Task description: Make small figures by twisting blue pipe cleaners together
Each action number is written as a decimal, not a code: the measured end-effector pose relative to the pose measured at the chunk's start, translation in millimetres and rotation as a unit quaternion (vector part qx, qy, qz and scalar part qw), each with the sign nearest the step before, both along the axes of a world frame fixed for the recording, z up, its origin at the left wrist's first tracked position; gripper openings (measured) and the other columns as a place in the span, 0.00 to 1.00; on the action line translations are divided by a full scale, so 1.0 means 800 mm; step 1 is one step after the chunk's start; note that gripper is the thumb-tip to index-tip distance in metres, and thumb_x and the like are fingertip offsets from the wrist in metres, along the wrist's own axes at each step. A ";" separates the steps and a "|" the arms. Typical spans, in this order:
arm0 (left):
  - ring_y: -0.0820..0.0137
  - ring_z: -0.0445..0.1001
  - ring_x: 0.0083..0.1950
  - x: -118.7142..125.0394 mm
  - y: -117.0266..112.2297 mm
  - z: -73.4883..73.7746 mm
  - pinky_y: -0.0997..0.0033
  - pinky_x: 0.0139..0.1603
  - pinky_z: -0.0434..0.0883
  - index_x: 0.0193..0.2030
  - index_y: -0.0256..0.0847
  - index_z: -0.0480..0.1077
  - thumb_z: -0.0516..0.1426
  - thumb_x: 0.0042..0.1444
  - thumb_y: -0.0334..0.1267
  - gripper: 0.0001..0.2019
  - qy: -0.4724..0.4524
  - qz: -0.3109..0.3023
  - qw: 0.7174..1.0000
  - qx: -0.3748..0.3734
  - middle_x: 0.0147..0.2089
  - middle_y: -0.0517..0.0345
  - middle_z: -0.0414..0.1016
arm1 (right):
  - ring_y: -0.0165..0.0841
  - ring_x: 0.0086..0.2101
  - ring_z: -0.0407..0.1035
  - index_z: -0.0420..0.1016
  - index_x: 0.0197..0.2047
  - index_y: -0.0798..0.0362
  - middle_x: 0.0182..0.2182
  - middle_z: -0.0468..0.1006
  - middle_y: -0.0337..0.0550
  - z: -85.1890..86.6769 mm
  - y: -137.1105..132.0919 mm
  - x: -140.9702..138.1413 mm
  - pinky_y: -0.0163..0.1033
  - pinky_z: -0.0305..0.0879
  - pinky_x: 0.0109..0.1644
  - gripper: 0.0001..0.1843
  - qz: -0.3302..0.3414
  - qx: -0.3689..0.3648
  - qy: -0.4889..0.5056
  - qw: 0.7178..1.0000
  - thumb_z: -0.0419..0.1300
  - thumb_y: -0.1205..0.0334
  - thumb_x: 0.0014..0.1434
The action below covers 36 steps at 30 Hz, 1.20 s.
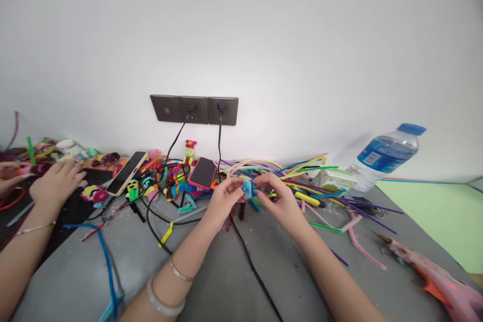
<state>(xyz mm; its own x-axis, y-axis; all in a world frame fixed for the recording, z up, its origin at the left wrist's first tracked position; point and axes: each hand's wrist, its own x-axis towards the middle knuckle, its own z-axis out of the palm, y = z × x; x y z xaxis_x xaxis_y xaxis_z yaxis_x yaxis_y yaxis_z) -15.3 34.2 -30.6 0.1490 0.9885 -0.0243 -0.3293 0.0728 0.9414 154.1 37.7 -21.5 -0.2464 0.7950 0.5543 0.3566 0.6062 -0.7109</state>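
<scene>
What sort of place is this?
Probably a craft workbench, perhaps in a small workshop; the wider room isn't visible. Signs: loose colorful pipe cleaners heaped along the wall, a small fuzzy figure standing behind the phones, and what looks like a pink glue gun at the right.

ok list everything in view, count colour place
socket plates: 3, brown, back wall
plugged cords: 2, black, centre
table: 1, grey, below
phones: 2, pink and cream cases, centre-left
bottle: 1, clear and blue, right
box: 1, green and white, near bottle
glue gun: 1, pink, right
fuzzy stems: many, mixed, across table
figures: several, multicoloured, left
co-worker's hands: 2, far left
fuzzy piece: 1, blue, centre
left hand: 1, centre
right hand: 1, centre
</scene>
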 end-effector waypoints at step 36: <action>0.72 0.75 0.36 0.001 -0.002 0.002 0.73 0.39 0.72 0.40 0.36 0.79 0.70 0.42 0.45 0.19 -0.031 -0.060 0.996 -0.061 0.38 0.51 0.80 | 0.36 0.37 0.68 0.70 0.47 0.48 0.40 0.73 0.45 0.003 0.000 0.011 0.40 0.67 0.40 0.13 0.057 0.033 -0.064 0.996 0.64 0.58 0.60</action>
<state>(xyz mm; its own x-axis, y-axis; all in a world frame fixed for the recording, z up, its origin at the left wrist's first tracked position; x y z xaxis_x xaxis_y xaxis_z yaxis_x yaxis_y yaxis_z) -14.8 32.4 -28.7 0.2699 0.9541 -0.1301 -0.3685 0.2272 0.9014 162.6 37.4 -18.9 -0.4051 0.7200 0.5635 0.3672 0.6926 -0.6209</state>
